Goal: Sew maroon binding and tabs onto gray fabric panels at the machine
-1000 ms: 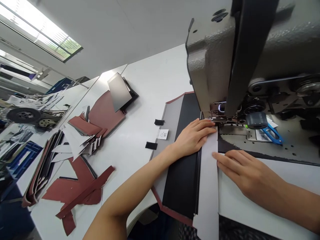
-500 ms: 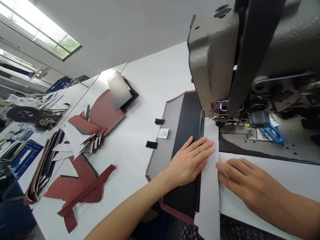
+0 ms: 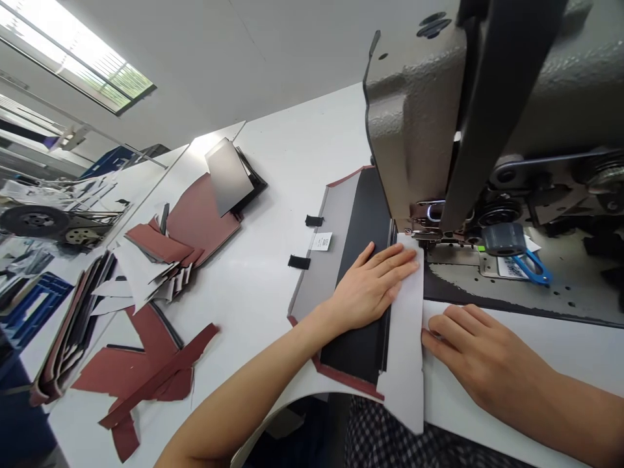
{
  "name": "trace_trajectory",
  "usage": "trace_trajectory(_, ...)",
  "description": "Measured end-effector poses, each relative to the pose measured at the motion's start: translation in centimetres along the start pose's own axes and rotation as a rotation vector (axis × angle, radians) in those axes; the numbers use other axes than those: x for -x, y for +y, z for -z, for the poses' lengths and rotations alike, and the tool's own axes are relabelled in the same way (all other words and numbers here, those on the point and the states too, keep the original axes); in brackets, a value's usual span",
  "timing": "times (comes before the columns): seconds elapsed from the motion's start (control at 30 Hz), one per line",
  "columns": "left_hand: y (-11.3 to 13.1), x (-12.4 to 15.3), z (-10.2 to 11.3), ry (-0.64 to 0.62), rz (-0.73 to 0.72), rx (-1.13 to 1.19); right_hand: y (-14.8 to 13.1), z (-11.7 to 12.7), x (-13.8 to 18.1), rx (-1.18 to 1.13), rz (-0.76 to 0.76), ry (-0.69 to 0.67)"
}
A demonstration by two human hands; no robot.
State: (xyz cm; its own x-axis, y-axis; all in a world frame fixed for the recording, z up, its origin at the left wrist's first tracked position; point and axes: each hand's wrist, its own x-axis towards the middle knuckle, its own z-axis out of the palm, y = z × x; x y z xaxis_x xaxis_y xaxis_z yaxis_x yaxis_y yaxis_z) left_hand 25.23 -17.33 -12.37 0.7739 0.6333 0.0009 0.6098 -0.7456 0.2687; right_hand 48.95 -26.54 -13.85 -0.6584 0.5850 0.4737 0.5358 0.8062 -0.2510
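A flat panel of grey mesh and black material [image 3: 351, 348] with dark red edging lies on the table, its far end at the sewing machine [image 3: 414, 117]. A long white strip [image 3: 404, 364] runs along its right side, its upper end by the needle area. My left hand [image 3: 373, 286] rests flat across the black part and the strip, fingers stretched out. My right hand [image 3: 472, 344] has curled fingers, with thumb and forefinger closed at the strip's right edge. Two black tabs and a white label [image 3: 322, 242] sit along the panel's left side.
Dark red cut pieces [image 3: 160, 380] and stacked panels [image 3: 205, 221] lie on the white table [image 3: 266, 292] to the left. A blue thread snipper [image 3: 533, 268] lies on the machine bed at right. Another machine's wheel [image 3: 34, 221] and blue crates [image 3: 34, 302] stand far left.
The panel and white strip have slid forward under the machine, my left hand travelling along on top. My right hand stays at the strip's edge, almost in place.
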Motion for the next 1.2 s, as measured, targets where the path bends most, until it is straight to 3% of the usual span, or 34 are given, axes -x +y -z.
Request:
trace_trajectory(0.3, -2.2, -2.9, 0.7, 0.012, -0.018, 0.009, 1.0, 0.0, -0.6, 0.044, -0.043, -0.011)
trace_trajectory(0.5, -3.0, -4.6, 0.9, 0.095, -0.002, 0.026, 1.5, -0.2, -0.4, 0.073, -0.03, -0.015)
trace_trajectory(0.6, -1.5, -3.2, 1.2, 0.172, -0.019, 0.019, 1.0, 0.0, -0.2, -0.019, -0.032, 0.008)
trace_trajectory(0.73, 1.6, 1.1, 0.8, 0.198, -0.138, 0.123, 0.0, 0.2, 0.3, -0.138, -0.004, 0.011)
trace_trajectory(0.83, 2.6, 3.4, -0.1, 0.24, -0.167, 0.147, -0.2, 0.2, 0.5, -0.137, -0.002, 0.006)
trace_trajectory(1.2, 1.9, 3.8, -1.1, 0.253, -0.25, 0.114, 0.0, 0.1, 0.8, -0.125, 0.013, -0.05)
